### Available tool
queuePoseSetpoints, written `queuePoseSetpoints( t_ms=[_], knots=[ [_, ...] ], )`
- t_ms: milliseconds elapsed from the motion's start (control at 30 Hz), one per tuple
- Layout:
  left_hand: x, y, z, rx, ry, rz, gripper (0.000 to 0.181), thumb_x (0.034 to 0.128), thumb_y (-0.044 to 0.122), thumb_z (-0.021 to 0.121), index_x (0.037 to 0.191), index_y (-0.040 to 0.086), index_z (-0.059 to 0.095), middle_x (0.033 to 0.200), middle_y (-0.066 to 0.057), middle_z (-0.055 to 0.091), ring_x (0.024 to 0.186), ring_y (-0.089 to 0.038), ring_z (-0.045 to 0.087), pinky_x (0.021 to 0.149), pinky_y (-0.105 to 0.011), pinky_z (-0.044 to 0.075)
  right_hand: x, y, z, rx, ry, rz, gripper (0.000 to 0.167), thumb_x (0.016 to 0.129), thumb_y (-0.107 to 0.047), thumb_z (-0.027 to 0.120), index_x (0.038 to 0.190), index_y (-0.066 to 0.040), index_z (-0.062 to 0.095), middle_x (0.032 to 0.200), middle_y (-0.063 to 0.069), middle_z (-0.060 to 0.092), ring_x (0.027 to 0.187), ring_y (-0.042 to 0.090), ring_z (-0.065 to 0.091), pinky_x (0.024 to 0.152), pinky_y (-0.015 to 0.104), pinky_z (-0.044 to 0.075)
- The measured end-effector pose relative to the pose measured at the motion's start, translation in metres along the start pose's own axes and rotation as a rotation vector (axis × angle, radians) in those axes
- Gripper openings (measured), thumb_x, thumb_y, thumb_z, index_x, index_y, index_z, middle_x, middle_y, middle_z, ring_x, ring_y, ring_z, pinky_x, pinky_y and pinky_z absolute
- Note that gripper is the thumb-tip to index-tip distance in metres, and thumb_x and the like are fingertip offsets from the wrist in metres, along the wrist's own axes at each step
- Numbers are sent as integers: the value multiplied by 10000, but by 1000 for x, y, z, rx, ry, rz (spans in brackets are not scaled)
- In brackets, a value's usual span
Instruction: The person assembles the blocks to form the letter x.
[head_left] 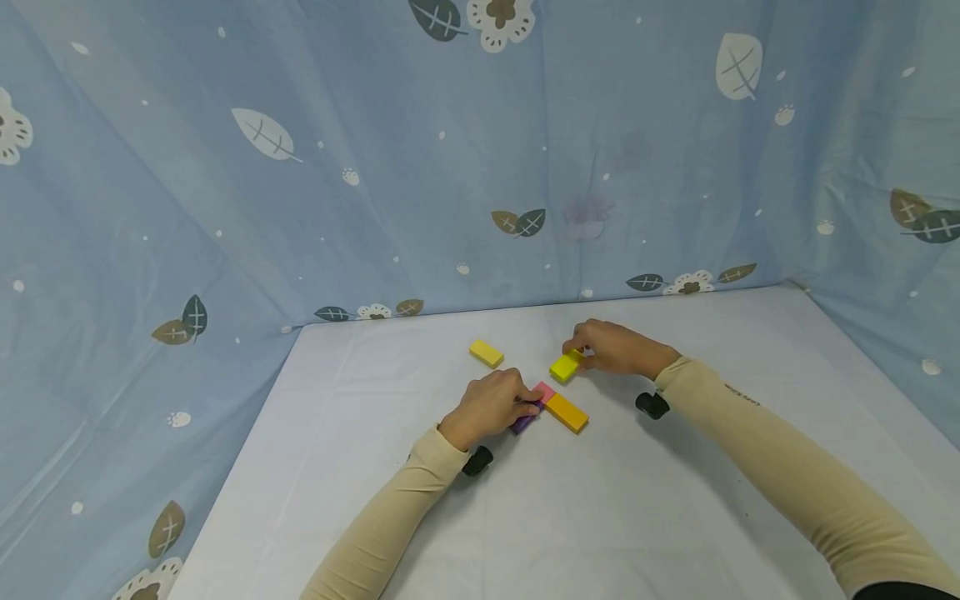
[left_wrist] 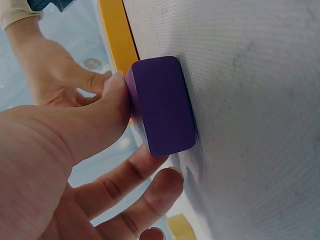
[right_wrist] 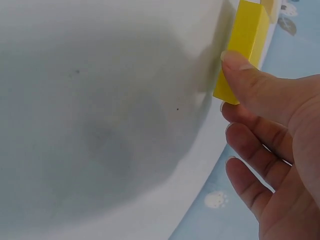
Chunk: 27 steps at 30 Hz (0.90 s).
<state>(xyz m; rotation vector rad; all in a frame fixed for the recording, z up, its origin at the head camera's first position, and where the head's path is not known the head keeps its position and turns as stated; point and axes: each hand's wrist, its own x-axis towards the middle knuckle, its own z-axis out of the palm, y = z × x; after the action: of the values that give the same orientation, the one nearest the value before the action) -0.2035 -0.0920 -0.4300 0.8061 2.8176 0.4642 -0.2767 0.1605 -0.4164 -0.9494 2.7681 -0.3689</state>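
White cloth (head_left: 322, 433) covers the table (head_left: 660, 533). On it lie a pale yellow block (head_left: 487, 353), a purple block (left_wrist: 162, 105) and a pink block (head_left: 545, 390) touching an orange block (head_left: 567, 413); whether the bright yellow block (head_left: 565, 367) rests there is unclear.

three blocks (head_left: 561, 407) seemingly meet on the table (head_left: 637, 508), one block (head_left: 487, 353) behind-left, another block (head_left: 564, 367) just behind them.

Your purple block (left_wrist: 162, 105) and yellow block (right_wrist: 245, 32), pinched
The purple one, round-cornered, sits in your left hand (head_left: 491, 404); the yellow one, oblong, slants in your right hand (head_left: 618, 346), farther from you
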Motion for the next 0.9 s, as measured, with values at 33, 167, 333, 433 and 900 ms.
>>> queuePoseSetpoints(
  t_ms=[33, 167, 333, 433, 900],
  knots=[
    [0, 0, 0, -1, -1, 0, 354, 948, 357, 742, 1288, 261, 718, 1032, 10, 716, 699, -95, 503, 555, -241, 418, 0, 0, 0, -4, -1, -2, 379, 890, -131, 815, 1263, -109, 747, 1146, 56, 715, 1052, 231, 642, 987, 420, 557],
    [1, -1, 1, 0, -3, -1, 356, 946, 358, 744, 1287, 260, 721, 1024, 14, 713, 700, -93, 504, 561, -241, 424, 0, -1, 1, -9, -3, -10, 380, 891, -134, 815, 1264, -105, 746, 1147, 55, 717, 1053, 225, 642, 985, 421, 558],
    [0, -1, 1, -5, -4, -4, 356, 947, 358, 742, 1287, 255, 722, 1015, 16, 707, 702, -95, 506, 563, -241, 428, -1, -3, 1, -14, 1, -17, 372, 890, -142, 816, 1255, -105, 750, 1134, 51, 718, 1034, 207, 637, 969, 410, 560],
    [0, 0, 0, -9, -5, -7, 356, 947, 357, 742, 1287, 254, 721, 1015, 14, 708, 702, -97, 507, 564, -242, 430, -1, -4, 2, -16, -1, -14, 370, 892, -146, 815, 1254, -106, 750, 1126, 49, 717, 1023, 199, 634, 966, 406, 561],
    [0, 0, 1, 1, 8, -8, 343, 942, 363, 748, 1270, 263, 731, 1039, 14, 726, 700, -87, 501, 560, -245, 427, 1, -6, 6, -5, -14, -32, 350, 895, -153, 814, 1238, -109, 759, 1113, 50, 718, 1002, 209, 630, 954, 395, 565]
  ],
)
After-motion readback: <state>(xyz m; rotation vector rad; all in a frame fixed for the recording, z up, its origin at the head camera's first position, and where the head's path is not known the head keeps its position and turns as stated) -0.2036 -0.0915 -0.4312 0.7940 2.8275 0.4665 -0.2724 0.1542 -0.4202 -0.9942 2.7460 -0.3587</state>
